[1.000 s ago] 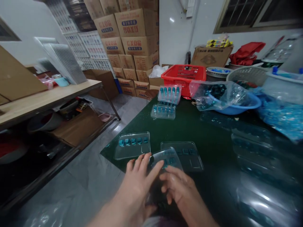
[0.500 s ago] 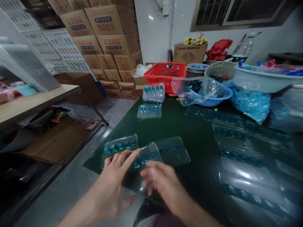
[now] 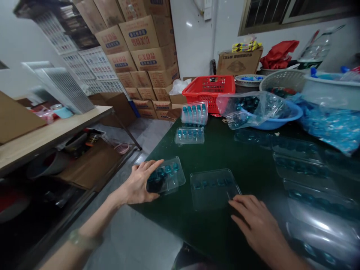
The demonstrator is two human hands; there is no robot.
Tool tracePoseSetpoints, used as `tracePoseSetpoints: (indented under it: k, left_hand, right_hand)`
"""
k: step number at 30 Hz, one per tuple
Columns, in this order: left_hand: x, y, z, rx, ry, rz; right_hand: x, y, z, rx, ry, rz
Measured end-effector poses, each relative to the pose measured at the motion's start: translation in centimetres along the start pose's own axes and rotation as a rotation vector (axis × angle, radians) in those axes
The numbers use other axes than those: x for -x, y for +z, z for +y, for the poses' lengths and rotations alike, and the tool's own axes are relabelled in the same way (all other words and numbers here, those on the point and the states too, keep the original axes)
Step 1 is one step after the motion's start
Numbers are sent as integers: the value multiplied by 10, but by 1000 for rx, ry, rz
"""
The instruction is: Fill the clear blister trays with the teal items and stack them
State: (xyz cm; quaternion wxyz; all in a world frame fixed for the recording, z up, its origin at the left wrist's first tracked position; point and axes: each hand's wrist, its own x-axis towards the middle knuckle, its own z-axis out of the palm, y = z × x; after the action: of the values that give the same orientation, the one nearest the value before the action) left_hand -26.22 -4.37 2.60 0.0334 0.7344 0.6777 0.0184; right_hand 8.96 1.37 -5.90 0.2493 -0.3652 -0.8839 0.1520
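My left hand grips a clear plastic tray by its left side, thumb below and fingers across the top. This tray carries a row of teal pieces and lies over, or on, another clear tray at the table's left edge; the gap between them is hard to judge. My right hand has its fingers stretched out, fingertips at the lower right corner of a second clear tray. That tray lies flat on the dark green table and shows a row of dark teal shapes. Whether the fingertips press on it is unclear.
Farther back stand a small filled tray and an upright pack of teal-capped pieces. Behind them are a red basket and a blue basin with a plastic bag. Several clear trays lie along the right.
My left hand has carried the tray from the middle leftward over the left-hand tray. My right hand has left that tray and moved right to the corner of the other one.
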Motion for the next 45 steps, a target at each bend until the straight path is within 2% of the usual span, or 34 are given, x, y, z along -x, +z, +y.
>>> tracePoseSetpoints:
  k: [3,10,14,16,18,20,21,25,28,32,38,42,45]
  left_hand:
    - [-2,5,-6,-12,12,-61]
    - [3,13,-20,-37,-47,-132]
    - [3,16,-26,-43,-59,-153]
    - [4,12,-19,-74,-68,-124]
    - [3,7,0,-87,-63,-35]
    - [-2,4,32,-35,-7,49]
    - [-6,5,50,12,43,42]
    - [-40,20,115,140,324,-186]
    - [-66,34,136,139,412,-246]
    - [-78,37,137,142,440,-193]
    - [-66,31,140,152,439,-160]
    - [-44,10,137,130,393,-97]
    - [-23,-12,117,77,294,-22]
  right_hand:
    - [-4,0,4,88,-69,-14]
    - [-6,11,7,97,-136,-29]
    - [-4,16,9,86,-146,8]
    - [-4,16,7,71,-154,21]
    - [-4,16,3,78,-173,16]
    - [-3,16,-2,97,-194,-2]
    - [-2,16,-4,109,-199,-12]
    - [3,15,-9,153,-199,-42]
    - [7,11,-7,171,-195,-40]
    - [14,7,-2,154,-176,13]
    - [23,7,-3,105,-247,57]
    - [14,-5,-22,121,-335,92]
    - [-13,-9,-50,135,-397,105]
